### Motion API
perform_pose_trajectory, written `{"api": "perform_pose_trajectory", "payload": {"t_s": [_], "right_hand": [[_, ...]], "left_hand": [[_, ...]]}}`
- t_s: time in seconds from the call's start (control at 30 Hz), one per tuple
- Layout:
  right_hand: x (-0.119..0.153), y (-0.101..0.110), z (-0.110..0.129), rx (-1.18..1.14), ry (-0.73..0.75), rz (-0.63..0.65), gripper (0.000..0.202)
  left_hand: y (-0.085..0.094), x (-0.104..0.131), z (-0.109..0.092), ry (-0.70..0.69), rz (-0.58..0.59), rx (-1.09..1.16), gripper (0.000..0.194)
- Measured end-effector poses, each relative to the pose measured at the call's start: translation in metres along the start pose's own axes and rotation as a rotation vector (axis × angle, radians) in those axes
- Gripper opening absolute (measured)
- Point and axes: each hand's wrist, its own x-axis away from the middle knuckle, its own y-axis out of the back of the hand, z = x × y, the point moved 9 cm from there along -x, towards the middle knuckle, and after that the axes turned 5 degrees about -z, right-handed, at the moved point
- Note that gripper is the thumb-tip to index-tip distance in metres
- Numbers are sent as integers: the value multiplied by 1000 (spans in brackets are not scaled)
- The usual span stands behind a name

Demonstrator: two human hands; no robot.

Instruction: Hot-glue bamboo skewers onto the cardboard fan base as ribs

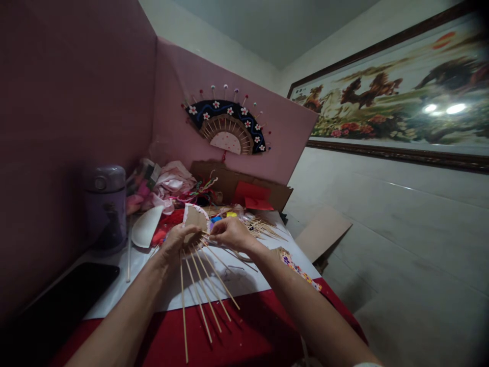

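Observation:
My left hand point(179, 240) grips a half-round cardboard piece point(195, 218) with a pale patterned edge, holding it above the table. Several thin bamboo sticks point(208, 290) fan out from its lower edge toward me. At the right side of that piece, my right hand point(231, 233) pinches a bamboo stick close to the cardboard. The exact contact between its fingertips and the stick is partly hidden. Beyond the hands, a loose pile of bamboo sticks point(267, 228) lies on the white sheet point(171, 295).
A purple bottle point(105, 209), a white dish point(147, 227) and a black phone point(91, 280) are at left. Pink cloth point(173, 178) and red paper point(254, 195) lie behind. A decorated fan point(229, 114) hangs on the pink board. A flower-patterned piece point(298, 267) lies at right.

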Motion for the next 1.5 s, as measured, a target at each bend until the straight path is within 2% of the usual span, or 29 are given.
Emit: {"api": "perform_pose_trajectory", "payload": {"t_s": [0.23, 0.67, 0.77, 0.93, 1.03, 1.13, 1.2, 1.33, 1.5], "right_hand": [[-6, -6, -5, -60, -20, 63, 15], [-11, -8, -12, -4, -89, 92, 17], [-12, -10, -15, -16, -125, 110, 17], [-13, -14, -20, -37, -141, 124, 16], [-16, -15, -23, -79, -128, 138, 15], [-18, -14, -19, -205, -65, 214, 21], [-18, -8, -19, -264, -69, 241, 27], [-14, 17, -27, -292, -175, 195, 37], [-2, 37, -37, -371, -253, 248, 47]], "left_hand": [[-1, 4, -3, -7, -11, 13, 28], [-1, 5, -2, 17, -20, 41, 27], [0, 5, 1, 43, -27, 65, 25], [-11, 4, 3, 88, 71, 148, 28], [-9, 1, 9, 156, 30, 174, 31], [-5, -3, 13, 181, -5, 175, 30], [-6, -5, 12, 169, 9, 182, 31], [-7, -4, 12, 196, 18, 228, 32], [-6, -3, 8, 209, 6, 288, 28]]}}
